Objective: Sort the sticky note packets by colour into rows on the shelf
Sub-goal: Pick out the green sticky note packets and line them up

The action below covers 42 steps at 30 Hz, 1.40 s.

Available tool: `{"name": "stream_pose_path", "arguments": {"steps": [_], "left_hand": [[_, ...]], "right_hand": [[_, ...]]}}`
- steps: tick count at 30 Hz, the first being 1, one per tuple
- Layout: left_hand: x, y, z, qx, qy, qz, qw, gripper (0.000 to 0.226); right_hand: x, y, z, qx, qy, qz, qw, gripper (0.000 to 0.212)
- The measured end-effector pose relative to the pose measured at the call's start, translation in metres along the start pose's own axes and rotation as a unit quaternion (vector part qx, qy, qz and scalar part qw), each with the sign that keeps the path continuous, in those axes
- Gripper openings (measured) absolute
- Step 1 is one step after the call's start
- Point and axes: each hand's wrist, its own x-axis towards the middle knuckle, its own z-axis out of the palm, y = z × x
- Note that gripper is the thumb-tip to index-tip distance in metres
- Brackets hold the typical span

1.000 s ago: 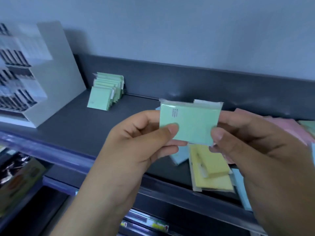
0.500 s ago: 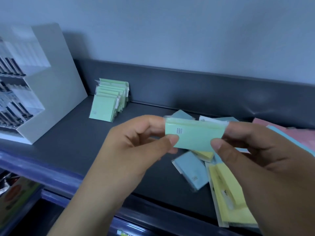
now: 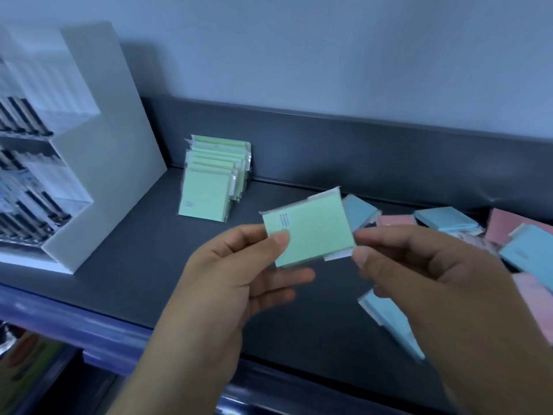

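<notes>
Tilted nearly edge-on half a second ago, the green packet (image 3: 311,235) now shows its whole front, with its right end raised and the small print at its upper left corner. Both hands sit a little further apart than they did then, and the yellow packets that lay under them are out of view.

The left hand (image 3: 233,280) pinches the packet's lower left corner: the thumb lies flat on the front and the curled fingers are behind it. The right hand (image 3: 434,289) meets the packet's right edge, thumb and forefinger closed on it by the clear plastic flap, though blur there makes the exact grip hard to read. The packet is held in the air above the dark shelf (image 3: 134,235), touching nothing but the two hands.

At the back left of the shelf a row of green packets (image 3: 214,181) stands upright, each overlapping the one behind, the last one against the raised back edge. Just left of it stands a white display rack (image 3: 98,151) with dark items in its tiers, too blurred to name.

To the right, behind and beneath the right hand, lies a loose jumble of blue packets (image 3: 446,220) and pink packets (image 3: 505,223), lying flat and overlapping; one more blue one shows under the right wrist. A pale wall (image 3: 299,55) rises behind the shelf
</notes>
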Motion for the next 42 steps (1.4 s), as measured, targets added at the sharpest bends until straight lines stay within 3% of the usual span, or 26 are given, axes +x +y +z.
{"name": "stream_pose_path", "arguments": {"steps": [3,6,14,19,30,35,42], "left_hand": [[0.007,0.009,-0.033,0.032,-0.007,-0.048,0.998,0.028],[0.018,0.017,-0.071,0.074,-0.002,-0.059,0.996,0.019],[0.077,0.032,-0.144,0.25,0.076,0.051,0.964,0.013],[0.114,0.04,-0.155,0.355,0.068,0.073,0.929,0.014],[0.142,0.053,-0.151,0.428,0.104,0.142,0.886,0.014],[0.149,0.054,-0.144,0.394,0.116,0.169,0.896,0.033],[0.157,0.046,-0.149,0.378,0.106,0.159,0.906,0.037]], "right_hand": [[0.008,-0.001,0.044,0.043,0.004,0.02,0.999,0.015],[0.021,-0.009,0.09,0.045,-0.003,0.031,0.999,0.016],[0.076,-0.022,0.185,-0.004,-0.005,0.05,0.999,0.016],[0.092,-0.01,0.211,-0.04,0.016,0.067,0.997,0.015],[0.091,-0.02,0.209,-0.187,0.021,0.061,0.98,0.007],[0.091,-0.019,0.213,-0.227,0.0,0.077,0.971,0.01],[0.092,-0.016,0.211,-0.244,0.01,0.079,0.966,0.011]]}}
